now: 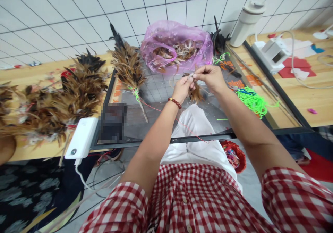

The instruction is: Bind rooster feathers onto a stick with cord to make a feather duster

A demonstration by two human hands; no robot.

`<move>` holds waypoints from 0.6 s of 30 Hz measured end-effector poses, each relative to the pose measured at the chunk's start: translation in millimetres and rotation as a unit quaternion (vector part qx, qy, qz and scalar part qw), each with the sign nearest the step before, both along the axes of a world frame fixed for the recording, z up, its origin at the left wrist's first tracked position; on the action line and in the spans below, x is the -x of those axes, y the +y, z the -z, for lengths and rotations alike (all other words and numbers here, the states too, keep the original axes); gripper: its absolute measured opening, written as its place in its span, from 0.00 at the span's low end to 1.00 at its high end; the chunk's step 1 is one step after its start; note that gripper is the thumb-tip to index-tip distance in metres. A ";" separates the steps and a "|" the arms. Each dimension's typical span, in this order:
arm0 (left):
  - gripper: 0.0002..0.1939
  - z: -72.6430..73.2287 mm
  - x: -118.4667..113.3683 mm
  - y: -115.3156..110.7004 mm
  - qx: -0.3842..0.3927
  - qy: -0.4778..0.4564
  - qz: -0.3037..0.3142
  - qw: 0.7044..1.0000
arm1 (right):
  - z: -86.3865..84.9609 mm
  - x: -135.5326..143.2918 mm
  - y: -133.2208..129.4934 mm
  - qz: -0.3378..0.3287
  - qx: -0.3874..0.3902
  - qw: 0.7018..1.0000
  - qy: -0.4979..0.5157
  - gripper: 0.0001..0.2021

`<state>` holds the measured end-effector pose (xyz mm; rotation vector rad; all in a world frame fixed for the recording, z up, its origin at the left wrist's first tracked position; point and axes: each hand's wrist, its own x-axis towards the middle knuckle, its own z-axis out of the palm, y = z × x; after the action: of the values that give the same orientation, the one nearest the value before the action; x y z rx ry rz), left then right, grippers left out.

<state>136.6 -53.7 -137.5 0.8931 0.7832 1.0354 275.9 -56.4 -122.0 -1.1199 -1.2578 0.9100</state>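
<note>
On our desk (314, 96): a black-framed glass sheet (156, 89).
Wall (104, 0): white-tiled, behind a purple bag (148, 50).
Our left hand (183, 87) and right hand (212, 78): fingers (200, 75) pinching a brown feather tuft (195, 94) above the sheet.

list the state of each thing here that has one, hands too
Left hand: pinched shut, apparently on the brown feathers
Right hand: fingertips pinched together; what's between them is too small to tell
Purple bag: open, loose feathers inside
Feather duster: tied with green string
Green cord: heaped loose
White bottle: upright, lidded
Power bank: cable plugged in
Red basket: holding coloured scraps
</note>
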 end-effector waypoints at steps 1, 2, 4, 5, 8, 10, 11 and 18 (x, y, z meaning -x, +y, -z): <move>0.13 -0.8 0.4 1.1 0.004 0.002 -0.007 1.000 | 2.9 -4.2 3.6 0.030 -0.012 0.999 -0.013 0.16; 0.12 -1.5 0.9 2.7 0.013 -0.003 -0.024 1.000 | 5.7 -9.4 6.9 0.057 -0.021 0.998 -0.033 0.15; 0.11 -2.4 2.3 7.2 0.035 -0.024 -0.083 0.996 | 10.6 -22.1 12.1 0.080 -0.014 0.991 -0.102 0.13; 0.11 -2.7 3.3 9.8 0.044 -0.035 -0.117 0.991 | 12.5 -28.9 13.6 0.067 0.004 0.986 -0.151 0.12; 0.13 -3.7 7.6 16.9 0.062 -0.050 -0.209 0.975 | 16.1 -46.3 14.3 0.009 0.071 0.942 -0.329 0.13; 0.14 -5.3 11.1 20.1 0.071 -0.055 -0.264 0.960 | 16.6 -51.0 12.7 0.037 0.085 0.901 -0.423 0.14; 0.14 -6.6 13.0 21.3 0.076 -0.058 -0.289 0.953 | 16.5 -50.5 11.5 0.067 0.077 0.886 -0.453 0.14; 0.15 -22.7 34.4 28.5 0.086 -0.059 -0.388 0.916 | 9.8 -18.2 -3.4 0.009 -0.073 0.830 -0.553 0.15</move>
<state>102.2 -25.2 -114.8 0.3437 1.1424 1.6629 294.1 -59.8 -131.8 -1.5892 -2.1825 0.0363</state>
